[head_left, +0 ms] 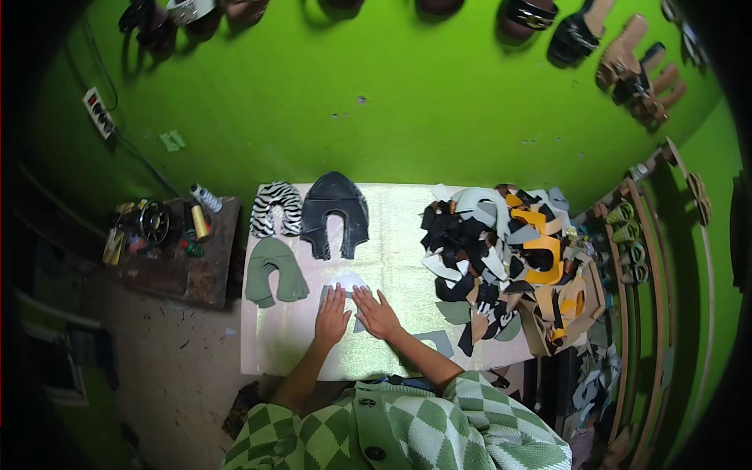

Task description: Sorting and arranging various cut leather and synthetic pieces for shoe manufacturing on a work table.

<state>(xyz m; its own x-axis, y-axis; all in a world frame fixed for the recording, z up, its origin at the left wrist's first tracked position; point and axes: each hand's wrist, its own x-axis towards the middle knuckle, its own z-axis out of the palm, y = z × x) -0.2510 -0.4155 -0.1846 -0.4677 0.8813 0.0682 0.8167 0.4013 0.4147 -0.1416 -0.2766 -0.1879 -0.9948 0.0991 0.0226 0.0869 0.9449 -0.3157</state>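
My left hand [333, 315] and my right hand [377, 314] lie side by side on the table, palms down with fingers stretched out. They rest on a small white and grey curved piece [345, 279]; its lower part is mostly hidden beneath them. To the left are three horseshoe-shaped cut pieces: a zebra-striped one [293, 205], a larger black one [335, 196] and an olive green one [271, 254]. A flat grey scrap [439, 342] lies right of my right forearm, near the front edge.
A heap of mixed scraps [489, 258] covers the table's right side, beside a cardboard box [599, 294]. At left stands a dark wooden side table [196, 270] with thread spools [200, 222]. Sandals [576, 39] hang on the green wall; a wooden rack [646, 298] stands right.
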